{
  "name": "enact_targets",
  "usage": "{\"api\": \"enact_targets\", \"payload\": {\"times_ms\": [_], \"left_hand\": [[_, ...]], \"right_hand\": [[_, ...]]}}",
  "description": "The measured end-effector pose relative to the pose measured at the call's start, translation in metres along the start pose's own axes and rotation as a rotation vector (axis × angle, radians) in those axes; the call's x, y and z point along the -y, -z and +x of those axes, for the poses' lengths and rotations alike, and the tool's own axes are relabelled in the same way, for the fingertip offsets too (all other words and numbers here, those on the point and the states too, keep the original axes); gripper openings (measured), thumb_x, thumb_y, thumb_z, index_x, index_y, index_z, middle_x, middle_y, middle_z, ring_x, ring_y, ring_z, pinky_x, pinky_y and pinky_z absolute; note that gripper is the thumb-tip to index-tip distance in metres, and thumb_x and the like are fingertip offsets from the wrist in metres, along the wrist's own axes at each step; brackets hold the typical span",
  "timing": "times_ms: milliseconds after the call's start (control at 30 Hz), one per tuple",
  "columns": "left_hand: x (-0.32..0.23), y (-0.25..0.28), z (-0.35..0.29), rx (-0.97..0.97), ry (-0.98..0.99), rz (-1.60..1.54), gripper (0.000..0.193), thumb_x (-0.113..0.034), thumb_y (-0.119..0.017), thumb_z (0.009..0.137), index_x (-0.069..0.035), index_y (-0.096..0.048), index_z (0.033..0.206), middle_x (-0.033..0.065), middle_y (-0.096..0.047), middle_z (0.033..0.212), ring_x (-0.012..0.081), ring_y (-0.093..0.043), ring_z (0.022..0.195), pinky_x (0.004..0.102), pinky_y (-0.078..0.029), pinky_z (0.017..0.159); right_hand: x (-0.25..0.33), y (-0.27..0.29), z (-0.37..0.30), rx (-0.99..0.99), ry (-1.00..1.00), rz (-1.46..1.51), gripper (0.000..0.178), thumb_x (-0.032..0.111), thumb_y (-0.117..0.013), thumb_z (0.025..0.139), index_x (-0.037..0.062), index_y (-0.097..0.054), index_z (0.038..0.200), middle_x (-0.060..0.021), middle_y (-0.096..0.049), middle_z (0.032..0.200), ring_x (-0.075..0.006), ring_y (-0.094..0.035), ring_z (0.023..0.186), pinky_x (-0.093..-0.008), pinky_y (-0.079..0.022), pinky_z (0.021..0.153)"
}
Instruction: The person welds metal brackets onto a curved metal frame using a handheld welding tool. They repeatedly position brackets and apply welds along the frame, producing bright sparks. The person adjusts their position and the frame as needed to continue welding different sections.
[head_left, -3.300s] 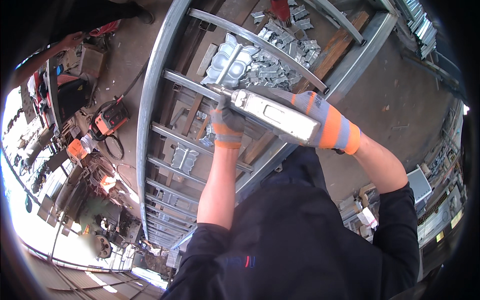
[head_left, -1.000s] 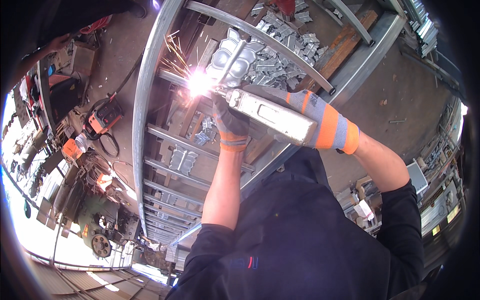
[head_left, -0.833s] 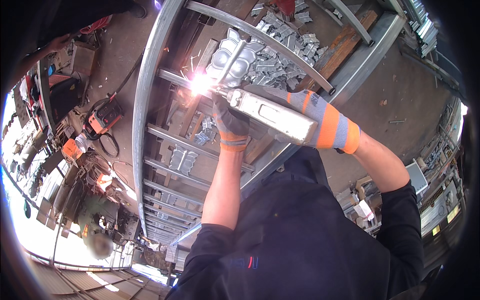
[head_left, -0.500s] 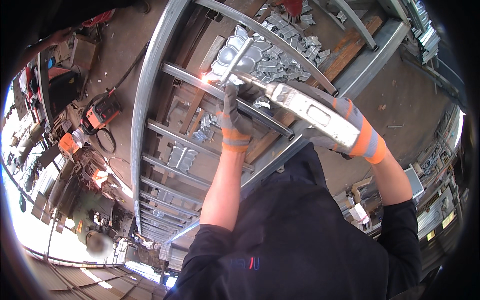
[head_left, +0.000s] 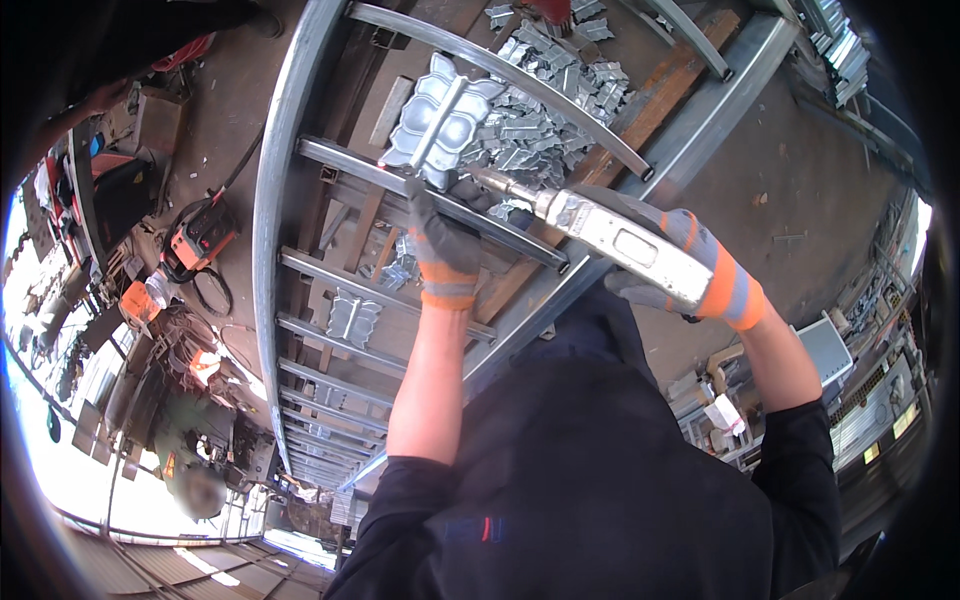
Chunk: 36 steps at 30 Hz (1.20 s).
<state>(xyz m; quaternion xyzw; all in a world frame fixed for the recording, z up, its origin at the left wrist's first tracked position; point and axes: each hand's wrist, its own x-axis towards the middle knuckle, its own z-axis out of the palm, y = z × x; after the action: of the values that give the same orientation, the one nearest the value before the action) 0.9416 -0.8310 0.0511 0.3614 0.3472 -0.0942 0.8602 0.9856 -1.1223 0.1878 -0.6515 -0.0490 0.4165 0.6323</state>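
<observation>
My left hand (head_left: 443,245), in a grey and orange work glove, is closed at the lower end of a silvery ornament (head_left: 447,125) with rounded, wing-like lobes and a central rib. The ornament rests by a crossbar (head_left: 400,180) of a galvanized steel frame. A tiny reddish glow shows where its lower left edge meets the bar. In my gloved right hand (head_left: 690,255) is a white, handheld welding gun (head_left: 630,243), its metal nozzle pointing left, just right of the ornament's lower end. Some left fingertips are hidden behind the bar and ornament.
Loose ornament pieces (head_left: 560,100) lie heaped beyond the crossbar, near a wooden plank (head_left: 670,85). Another winged ornament (head_left: 353,318) sits lower in the frame. A curved side rail (head_left: 270,200) bounds the left. An orange and black machine (head_left: 205,232) with a cable stands on the floor.
The bright welding spark at the ornament's edge has gone out, leaving a faint glow. The gun's nozzle has drawn slightly right, away from the ornament. The whole view has shifted a little.
</observation>
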Motion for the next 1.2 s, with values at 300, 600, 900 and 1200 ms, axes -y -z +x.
{"api": "enact_targets", "payload": {"times_ms": [300,600,900,1200], "left_hand": [[0.005,0.001,-0.058,-0.184,0.164,0.178,0.063,-0.053,-0.043,0.116,-0.005,-0.051,0.155,0.0128,-0.062,0.142,0.0264,-0.06,0.132,0.0457,-0.046,0.118],[0.021,-0.007,-0.064,-0.083,0.187,0.365,0.052,-0.051,-0.058,0.113,-0.005,-0.059,0.137,0.0135,-0.071,0.125,0.0244,-0.074,0.111,0.0416,-0.065,0.093],[0.013,-0.025,-0.058,-0.168,0.246,0.374,0.055,-0.054,-0.06,0.112,-0.004,-0.06,0.137,0.0163,-0.07,0.125,0.0284,-0.075,0.109,0.0456,-0.066,0.095],[0.014,-0.029,-0.059,-0.159,0.23,0.392,0.061,-0.058,-0.059,0.111,-0.004,-0.059,0.139,0.0163,-0.071,0.126,0.0293,-0.075,0.111,0.0463,-0.066,0.096]], "right_hand": [[-0.041,-0.004,0.022,0.089,0.151,0.074,0.081,0.017,-0.084,0.091,0.0019,-0.05,0.163,-0.0148,-0.07,0.148,-0.0267,-0.071,0.127,-0.0394,-0.054,0.11],[-0.049,0.005,0.029,0.165,0.086,0.023,0.086,0.024,-0.085,0.092,0.0008,-0.046,0.166,-0.0153,-0.065,0.156,-0.0257,-0.065,0.139,-0.0392,-0.049,0.118],[-0.051,0.005,0.03,0.166,0.103,0.099,0.089,0.027,-0.087,0.092,0.0003,-0.045,0.166,-0.0159,-0.062,0.158,-0.0271,-0.062,0.143,-0.0405,-0.048,0.12],[-0.046,0.004,0.027,0.163,0.047,0.127,0.089,0.023,-0.088,0.091,0.0016,-0.045,0.167,-0.0143,-0.062,0.159,-0.0236,-0.061,0.143,-0.0394,-0.048,0.119]]}}
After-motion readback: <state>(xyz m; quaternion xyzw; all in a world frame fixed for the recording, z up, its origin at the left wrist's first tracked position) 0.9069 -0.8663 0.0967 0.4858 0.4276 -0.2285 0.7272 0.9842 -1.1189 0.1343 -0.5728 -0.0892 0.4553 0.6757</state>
